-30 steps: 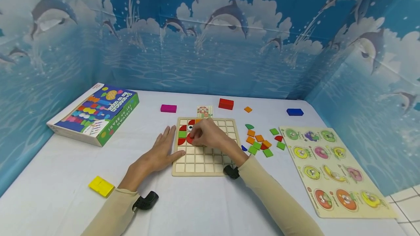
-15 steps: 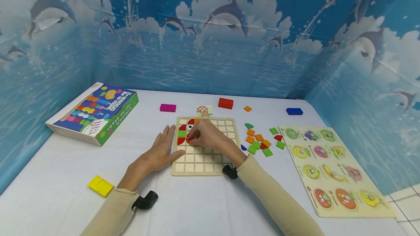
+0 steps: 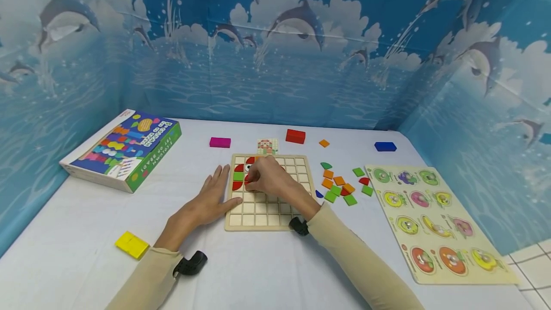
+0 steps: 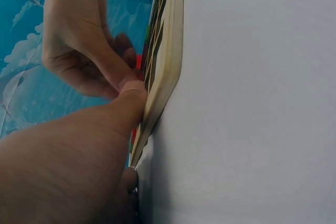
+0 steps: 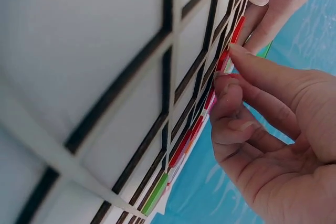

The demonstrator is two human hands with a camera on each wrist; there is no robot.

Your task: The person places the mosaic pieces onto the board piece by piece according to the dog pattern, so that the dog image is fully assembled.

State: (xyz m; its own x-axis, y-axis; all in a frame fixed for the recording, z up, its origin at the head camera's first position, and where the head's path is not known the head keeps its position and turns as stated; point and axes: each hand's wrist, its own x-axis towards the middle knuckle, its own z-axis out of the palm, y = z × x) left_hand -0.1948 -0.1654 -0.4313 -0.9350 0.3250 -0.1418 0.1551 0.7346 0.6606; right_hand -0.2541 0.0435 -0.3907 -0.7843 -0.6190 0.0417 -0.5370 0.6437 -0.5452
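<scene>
A wooden grid board (image 3: 258, 221) lies on the table before me, with red, green and eye-patterned tiles in its upper left cells. My left hand (image 3: 207, 204) lies flat along the board's left side, fingers straight, thumb over its edge. Over the board, my right hand (image 3: 275, 178) pinches a red tile (image 5: 223, 60) between thumb and index finger, right at the cells beside the red quarter-circle tile (image 3: 237, 185). Its fingers cover most of that tile. A green square tile (image 3: 238, 176) sits in the left column. Behind the board stands a small pattern card (image 3: 268, 146).
Loose orange, green, red and blue tiles (image 3: 338, 181) lie right of the board. Farther right is a fruit puzzle board (image 3: 430, 252). A bead-set box (image 3: 122, 149) stands at left. Yellow (image 3: 132, 245), magenta (image 3: 220, 142), red (image 3: 295, 136) and blue (image 3: 385, 147) blocks lie around.
My right hand has shifted slightly left over the board, and its fingers now cover more of the red tile. The left hand stays in place.
</scene>
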